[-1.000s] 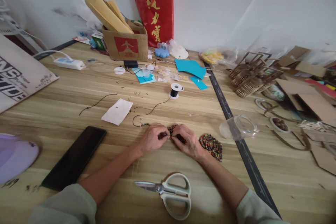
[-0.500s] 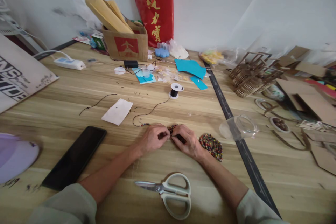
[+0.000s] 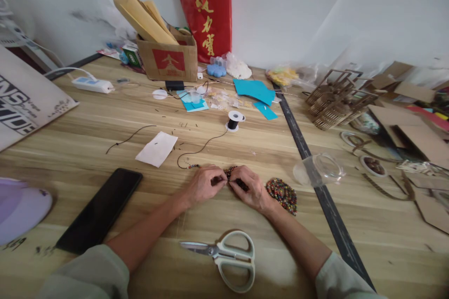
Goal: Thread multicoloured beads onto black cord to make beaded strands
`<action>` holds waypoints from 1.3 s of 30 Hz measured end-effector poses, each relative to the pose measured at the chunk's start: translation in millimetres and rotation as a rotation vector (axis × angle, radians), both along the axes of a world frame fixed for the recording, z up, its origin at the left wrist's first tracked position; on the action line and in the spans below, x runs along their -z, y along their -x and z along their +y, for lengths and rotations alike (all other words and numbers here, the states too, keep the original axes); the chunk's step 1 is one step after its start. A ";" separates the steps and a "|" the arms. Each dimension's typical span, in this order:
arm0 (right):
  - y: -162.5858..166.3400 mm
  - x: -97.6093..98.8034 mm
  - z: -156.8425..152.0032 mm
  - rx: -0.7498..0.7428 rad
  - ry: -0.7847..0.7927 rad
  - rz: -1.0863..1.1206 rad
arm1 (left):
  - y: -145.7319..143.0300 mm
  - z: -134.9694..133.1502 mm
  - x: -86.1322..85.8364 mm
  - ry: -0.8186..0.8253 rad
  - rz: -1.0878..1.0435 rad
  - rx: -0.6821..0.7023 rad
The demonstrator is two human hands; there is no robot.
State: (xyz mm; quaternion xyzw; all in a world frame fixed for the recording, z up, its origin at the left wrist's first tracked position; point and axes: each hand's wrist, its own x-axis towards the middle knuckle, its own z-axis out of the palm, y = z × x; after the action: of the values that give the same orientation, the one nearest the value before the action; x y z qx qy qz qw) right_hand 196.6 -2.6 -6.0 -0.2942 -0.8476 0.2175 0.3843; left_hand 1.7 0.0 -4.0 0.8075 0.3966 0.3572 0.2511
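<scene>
My left hand (image 3: 203, 184) and my right hand (image 3: 250, 188) rest close together on the wooden table (image 3: 245, 252), fingertips meeting. Both are pinched on small dark beads (image 3: 231, 172) on a black cord (image 3: 199, 149). The cord loops left and back to a small spool (image 3: 234, 120) farther up the table. A pile of multicoloured beads (image 3: 283, 194) lies just right of my right hand.
White-handled scissors (image 3: 224, 257) lie near the front edge. A black phone (image 3: 100, 208) is at the left, a white paper scrap (image 3: 156, 148) beyond it. A clear jar (image 3: 321, 168) lies on its side right. Cardboard box (image 3: 168, 58), red bag (image 3: 206, 7), cardboard pieces (image 3: 403, 126) crowd the back.
</scene>
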 end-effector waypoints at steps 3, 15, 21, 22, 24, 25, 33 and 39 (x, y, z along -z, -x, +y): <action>-0.1 0.5 0.0 0.003 -0.001 0.003 | -0.1 -0.1 -0.5 0.002 0.005 0.002; 0.6 -2.5 -0.2 -0.005 0.002 -0.010 | -0.5 -0.5 -1.0 0.007 -0.002 0.000; 0.4 -3.3 -0.3 -0.013 -0.012 0.002 | -0.2 -1.1 -3.4 0.024 0.023 -0.002; 0.3 -3.1 -0.1 -0.018 -0.012 0.000 | -0.2 -0.9 -3.1 0.023 0.024 0.000; 0.0 -2.5 0.3 -0.022 -0.013 -0.005 | -0.3 -0.5 -2.0 0.023 0.025 0.003; -0.2 -2.1 0.5 -0.021 -0.013 -0.007 | -0.4 -0.3 -1.3 0.024 0.026 0.003; -1.4 5.0 1.8 -0.014 -0.034 0.031 | -0.5 0.3 -3.5 0.034 0.031 0.010; -1.2 6.5 2.8 -0.007 -0.029 0.026 | -0.2 0.1 -6.1 0.053 0.036 0.015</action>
State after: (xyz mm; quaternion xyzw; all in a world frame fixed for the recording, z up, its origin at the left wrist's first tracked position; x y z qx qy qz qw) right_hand 197.8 0.2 -12.5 -0.2827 -0.8468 0.2101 0.3986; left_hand 1.9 0.1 2.2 0.8100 0.4042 0.3300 0.2677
